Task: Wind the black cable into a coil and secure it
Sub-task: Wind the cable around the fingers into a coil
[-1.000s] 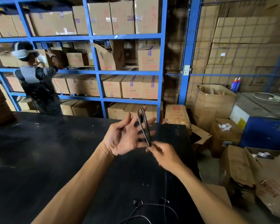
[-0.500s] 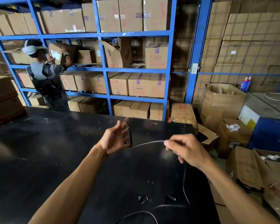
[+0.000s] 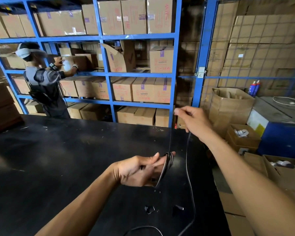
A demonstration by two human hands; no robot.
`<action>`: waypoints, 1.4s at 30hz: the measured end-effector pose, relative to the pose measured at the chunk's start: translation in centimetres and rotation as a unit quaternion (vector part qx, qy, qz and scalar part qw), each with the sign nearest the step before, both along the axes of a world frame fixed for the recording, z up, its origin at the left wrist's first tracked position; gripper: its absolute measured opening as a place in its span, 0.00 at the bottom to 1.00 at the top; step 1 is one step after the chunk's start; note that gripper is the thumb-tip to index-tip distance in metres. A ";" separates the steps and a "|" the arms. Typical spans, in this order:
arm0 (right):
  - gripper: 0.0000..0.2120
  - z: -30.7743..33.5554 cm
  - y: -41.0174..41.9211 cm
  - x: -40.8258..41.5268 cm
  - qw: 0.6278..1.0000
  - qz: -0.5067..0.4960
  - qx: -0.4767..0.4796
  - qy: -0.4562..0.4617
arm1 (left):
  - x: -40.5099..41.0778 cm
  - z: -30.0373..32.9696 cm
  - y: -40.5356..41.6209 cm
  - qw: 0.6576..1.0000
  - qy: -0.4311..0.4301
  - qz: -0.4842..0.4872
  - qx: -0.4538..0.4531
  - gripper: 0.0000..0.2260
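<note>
My left hand (image 3: 140, 171) is held palm up over the black table (image 3: 58, 159), with several loops of the black cable (image 3: 166, 165) wound around its fingers. From those loops a thin strand rises to my right hand (image 3: 192, 121), which is raised above and to the right and pinches the cable between thumb and forefinger. The slack of the cable (image 3: 188, 176) hangs down from the right hand, runs along the table's right part and curls off the bottom of the view. Two small black end pieces (image 3: 150, 209) lie on the table below my left hand.
A person (image 3: 44, 82) stands beyond the table's far edge, handling a box on the blue shelving (image 3: 109, 74) full of cartons. Open cardboard boxes (image 3: 242, 135) and a blue cabinet (image 3: 279, 137) crowd the floor to the right. Stacked brown boards (image 3: 2, 106) sit at the table's left.
My right hand has lifted up and to the right, drawing the cable strand taut. My left hand has dropped lower and turned palm up with the loops still on its fingers.
</note>
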State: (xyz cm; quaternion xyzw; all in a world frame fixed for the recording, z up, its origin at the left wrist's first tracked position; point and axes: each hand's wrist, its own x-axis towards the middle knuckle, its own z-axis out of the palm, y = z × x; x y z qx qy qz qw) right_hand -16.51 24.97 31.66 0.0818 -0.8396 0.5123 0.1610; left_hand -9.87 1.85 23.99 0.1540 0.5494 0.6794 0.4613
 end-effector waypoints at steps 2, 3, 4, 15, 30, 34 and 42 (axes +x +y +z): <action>0.11 -1.9 -0.4 -0.5 0.999 0.001 0.011 -0.035 | 0.5 0.9 0.3 0.998 0.030 -0.025 0.039 0.22; 0.12 -3.1 -0.8 -0.4 0.998 0.014 0.018 -0.057 | 0.7 1.6 0.5 0.996 0.041 -0.031 0.071 0.23; 0.11 -4.4 -1.2 -0.1 0.996 0.033 0.028 -0.078 | 0.8 2.2 0.5 0.993 0.048 -0.031 0.108 0.23; 0.18 -11.5 -2.8 7.3 0.962 0.204 0.018 -0.179 | -4.4 3.1 -3.7 0.928 0.027 0.290 0.231 0.20; 0.10 1.8 0.5 4.3 0.986 0.119 -0.101 -0.056 | -2.8 -4.6 -3.3 0.986 -0.001 0.165 0.009 0.27; 0.11 2.7 -0.6 2.3 0.997 0.058 -0.050 -0.008 | -1.1 -3.6 -1.3 0.995 -0.023 0.094 0.034 0.22; 0.12 -2.3 -1.4 -0.5 0.996 0.004 0.079 -0.030 | 1.6 -0.6 -0.1 0.990 0.034 -0.022 0.133 0.24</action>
